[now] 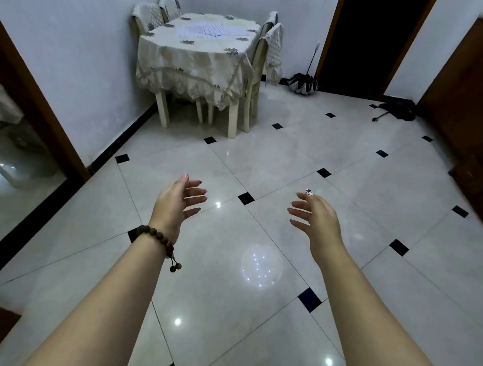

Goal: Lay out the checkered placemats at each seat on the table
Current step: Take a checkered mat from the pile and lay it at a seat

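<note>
A small dining table [192, 61] under a cream floral tablecloth stands far off against the back wall. Pale checkered placemats [210, 30] lie on its top, spread near the middle. Chairs with quilted covers flank it, two on the left [150, 14] and two on the right [272, 39]. My left hand [177, 203], with a bead bracelet on the wrist, and my right hand [316, 218] are stretched out over the tiled floor, palms facing each other, fingers apart, holding nothing. Both hands are well short of the table.
Glossy white floor tiles with black diamond insets fill the space between me and the table. A folded umbrella [304, 83] leans by a dark doorway, another dark umbrella [395, 111] lies on the floor. A wooden cabinet [479, 122] stands right, a mirror [10, 139] left.
</note>
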`<control>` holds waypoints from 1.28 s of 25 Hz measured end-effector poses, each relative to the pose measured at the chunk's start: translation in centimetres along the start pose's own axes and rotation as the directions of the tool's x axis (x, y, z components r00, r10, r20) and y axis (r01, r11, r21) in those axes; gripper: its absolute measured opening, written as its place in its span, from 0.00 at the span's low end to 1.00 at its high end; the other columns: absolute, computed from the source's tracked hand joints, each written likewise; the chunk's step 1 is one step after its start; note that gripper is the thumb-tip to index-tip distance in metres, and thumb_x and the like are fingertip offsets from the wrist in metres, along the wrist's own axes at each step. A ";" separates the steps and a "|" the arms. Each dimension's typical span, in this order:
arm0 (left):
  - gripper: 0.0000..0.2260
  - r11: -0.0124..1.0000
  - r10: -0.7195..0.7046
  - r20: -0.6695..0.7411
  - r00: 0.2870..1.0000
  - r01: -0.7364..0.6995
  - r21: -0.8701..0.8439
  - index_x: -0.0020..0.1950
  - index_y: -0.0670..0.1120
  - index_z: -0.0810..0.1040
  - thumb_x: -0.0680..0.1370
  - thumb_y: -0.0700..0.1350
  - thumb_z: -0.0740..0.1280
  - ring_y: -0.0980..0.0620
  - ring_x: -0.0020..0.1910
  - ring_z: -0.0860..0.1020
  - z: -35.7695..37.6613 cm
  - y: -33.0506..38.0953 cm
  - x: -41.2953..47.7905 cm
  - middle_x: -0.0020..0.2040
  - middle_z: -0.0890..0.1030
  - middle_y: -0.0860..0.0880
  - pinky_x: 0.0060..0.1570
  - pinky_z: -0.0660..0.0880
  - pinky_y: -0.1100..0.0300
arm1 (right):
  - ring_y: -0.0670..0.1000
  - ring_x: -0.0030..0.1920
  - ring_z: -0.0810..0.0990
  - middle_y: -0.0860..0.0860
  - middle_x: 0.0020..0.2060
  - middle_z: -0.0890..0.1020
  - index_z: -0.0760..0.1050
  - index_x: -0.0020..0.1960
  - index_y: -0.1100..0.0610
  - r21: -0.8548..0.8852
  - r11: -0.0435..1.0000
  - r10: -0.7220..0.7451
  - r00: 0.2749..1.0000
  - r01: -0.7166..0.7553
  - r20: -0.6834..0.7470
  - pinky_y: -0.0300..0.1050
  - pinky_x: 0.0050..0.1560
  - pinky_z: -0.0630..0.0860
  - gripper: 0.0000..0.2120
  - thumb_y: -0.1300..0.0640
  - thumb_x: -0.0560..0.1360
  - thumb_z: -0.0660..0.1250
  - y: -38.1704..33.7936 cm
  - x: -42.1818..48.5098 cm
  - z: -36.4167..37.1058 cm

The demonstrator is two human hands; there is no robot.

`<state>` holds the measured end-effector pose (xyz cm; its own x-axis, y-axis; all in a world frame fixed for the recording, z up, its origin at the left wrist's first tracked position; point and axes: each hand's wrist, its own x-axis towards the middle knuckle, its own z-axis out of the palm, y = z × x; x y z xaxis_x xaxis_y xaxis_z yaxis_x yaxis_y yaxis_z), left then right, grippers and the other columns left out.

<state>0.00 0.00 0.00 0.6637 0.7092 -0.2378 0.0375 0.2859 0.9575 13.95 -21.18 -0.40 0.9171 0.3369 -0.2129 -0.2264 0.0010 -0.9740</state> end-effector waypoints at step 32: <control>0.17 0.999 -0.013 -0.211 0.977 0.001 -0.053 0.54 0.43 0.78 0.80 0.53 0.56 0.47 0.51 0.81 6.1 10.8 55.1 0.51 0.82 0.43 0.53 0.75 0.51 | 0.53 0.46 0.81 0.55 0.46 0.80 0.77 0.49 0.56 -0.051 0.998 0.044 0.992 -0.038 0.121 0.49 0.49 0.76 0.10 0.53 0.78 0.60 -7.8 55.4 23.5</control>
<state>41.54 38.19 -1.74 0.4905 0.8256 -0.2790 -0.0012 0.3208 0.9471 58.87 19.58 -2.81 0.8599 0.4483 -0.2442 -0.2439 -0.0595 -0.9680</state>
